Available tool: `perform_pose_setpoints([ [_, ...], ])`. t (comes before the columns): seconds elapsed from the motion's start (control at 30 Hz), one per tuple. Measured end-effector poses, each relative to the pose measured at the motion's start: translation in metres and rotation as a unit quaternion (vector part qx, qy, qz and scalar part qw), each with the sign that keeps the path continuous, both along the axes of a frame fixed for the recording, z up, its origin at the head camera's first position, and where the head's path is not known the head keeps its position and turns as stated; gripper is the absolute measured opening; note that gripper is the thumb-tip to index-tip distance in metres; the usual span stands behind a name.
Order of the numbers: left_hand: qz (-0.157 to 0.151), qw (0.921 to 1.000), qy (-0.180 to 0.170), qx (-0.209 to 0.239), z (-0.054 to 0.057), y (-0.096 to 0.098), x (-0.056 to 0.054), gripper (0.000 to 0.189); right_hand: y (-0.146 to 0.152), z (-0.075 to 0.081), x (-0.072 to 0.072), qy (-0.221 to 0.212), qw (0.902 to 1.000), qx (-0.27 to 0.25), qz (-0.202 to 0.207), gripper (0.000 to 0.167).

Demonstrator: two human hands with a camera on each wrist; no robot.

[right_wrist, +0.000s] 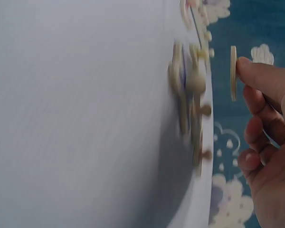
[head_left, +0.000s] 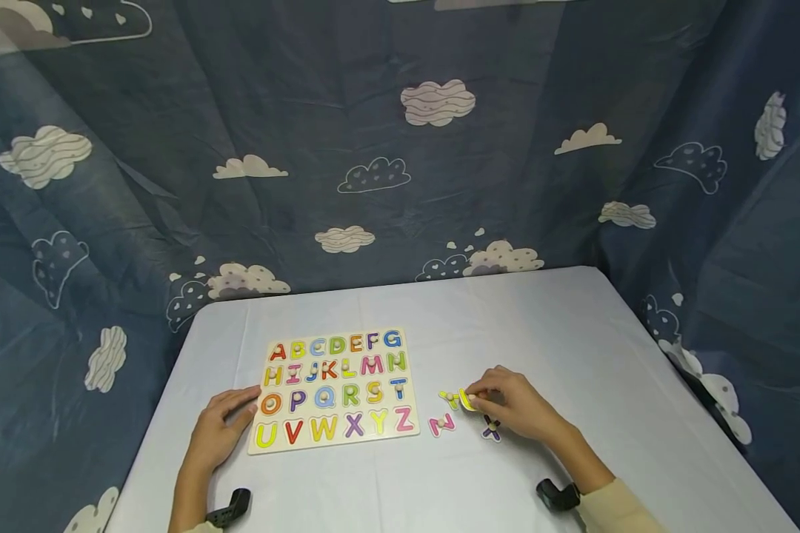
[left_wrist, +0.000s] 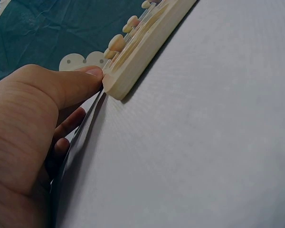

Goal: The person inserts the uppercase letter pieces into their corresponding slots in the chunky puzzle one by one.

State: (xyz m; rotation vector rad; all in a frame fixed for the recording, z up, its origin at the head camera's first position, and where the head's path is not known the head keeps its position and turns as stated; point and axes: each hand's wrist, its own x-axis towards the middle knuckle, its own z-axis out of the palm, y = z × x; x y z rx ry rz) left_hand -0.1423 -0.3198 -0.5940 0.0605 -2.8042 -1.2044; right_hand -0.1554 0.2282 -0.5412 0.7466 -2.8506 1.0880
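Note:
My left hand (head_left: 218, 428) rests at the left edge of the wooden alphabet puzzle board (head_left: 333, 437); the left wrist view shows the thumb touching the board's corner. With thumb and fingertips my right hand (head_left: 518, 406) pinches a yellow letter piece (head_left: 466, 400), right of the board. The right wrist view shows this thin wooden piece (right_wrist: 233, 73) edge-on, its letter face hidden. Close by on the table lie a yellow-green Y piece (head_left: 450, 398), a pink Z piece (head_left: 442, 424) and a dark purple X piece (head_left: 490, 428), partly under the hand.
Colourful letters fill the board in rows, many with small wooden knobs. A white cloth covers the table (head_left: 507, 318). Dark blue curtains (head_left: 273, 111) with cloud prints hang behind and at both sides. Black wrist devices (head_left: 557, 495) are on both forearms.

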Motion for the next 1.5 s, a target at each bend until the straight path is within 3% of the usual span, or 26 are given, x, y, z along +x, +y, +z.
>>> perform_pose_setpoints([
  [0.37, -0.001, 1.0, -0.004, -0.007, 0.0, 0.0, 0.0, 0.042, -0.076, 0.0, -0.017, 0.009, 0.9998, -0.02, 0.0, 0.014],
  [0.7, 0.007, 0.9998, -0.015, -0.012, -0.004, -0.004, 0.002, 0.042, -0.162, 0.004, -0.026, 0.029, 0.9982, -0.013, 0.052, 0.014],
  [1.17, 0.007, 0.9998, -0.017, -0.011, 0.001, -0.006, 0.005, 0.044, -0.263, -0.005, -0.021, 0.03, 0.9935, 0.011, 0.109, 0.014],
  [1.3, 0.0, 0.9999, -0.003, -0.014, 0.0, -0.006, 0.005, 0.043, -0.291, -0.008, -0.019, 0.044, 0.9902, 0.022, 0.131, 0.013],
  [1.5, -0.006, 0.9999, 0.006, -0.013, 0.0, -0.001, 0.002, 0.041, -0.319, -0.018, -0.015, 0.037, 0.9911, 0.043, 0.12, 0.009],
])
